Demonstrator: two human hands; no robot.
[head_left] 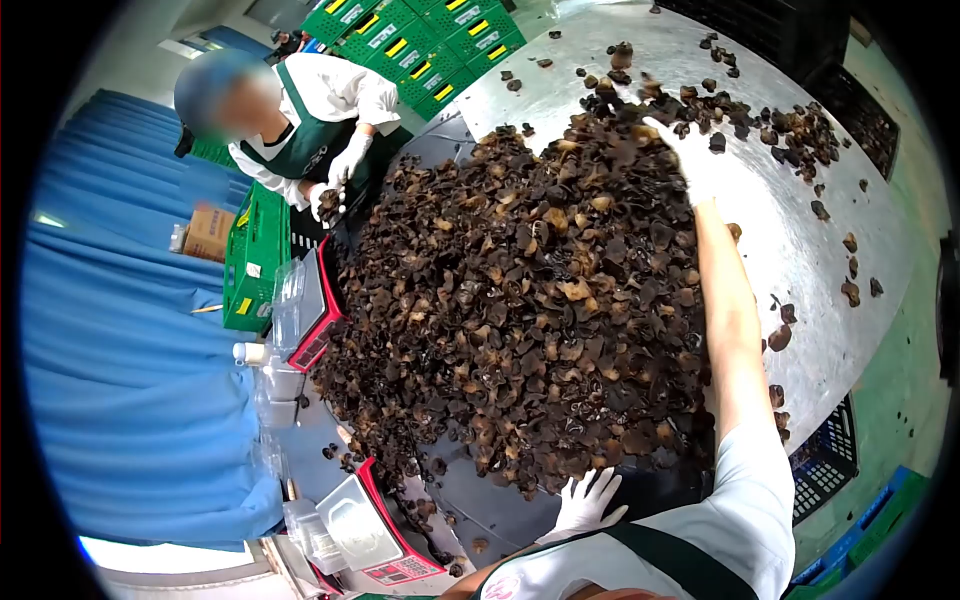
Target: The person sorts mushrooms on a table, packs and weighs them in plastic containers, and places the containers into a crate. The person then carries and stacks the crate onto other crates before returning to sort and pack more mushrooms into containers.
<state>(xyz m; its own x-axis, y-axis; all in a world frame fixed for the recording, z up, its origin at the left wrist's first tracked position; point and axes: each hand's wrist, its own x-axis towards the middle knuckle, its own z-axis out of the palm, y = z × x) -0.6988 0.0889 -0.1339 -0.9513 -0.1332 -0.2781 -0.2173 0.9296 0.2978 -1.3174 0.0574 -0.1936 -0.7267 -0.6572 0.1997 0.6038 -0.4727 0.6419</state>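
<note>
A big heap of dark brown wood ear mushrooms [530, 300] covers the middle of the metal table [820, 260]. My right hand [688, 158], in a white glove, is stretched out at the far right edge of the heap. Its fingers are apart against the mushrooms, and I see no piece gripped in them. Close to my body, my left hand [588, 503], also gloved in white, lies with spread fingers at the near edge of the heap. It touches the mushrooms there and holds nothing.
Across the heap, a co-worker's gloved hands [345, 170] hold some mushrooms. Two red-framed scales [318, 310] [370, 520] stand along the left, with clear plastic boxes [290, 300]. Stacked green crates [410, 45] rise behind; a black crate [828, 455] sits low right. Loose mushrooms [805, 135] lie scattered at right.
</note>
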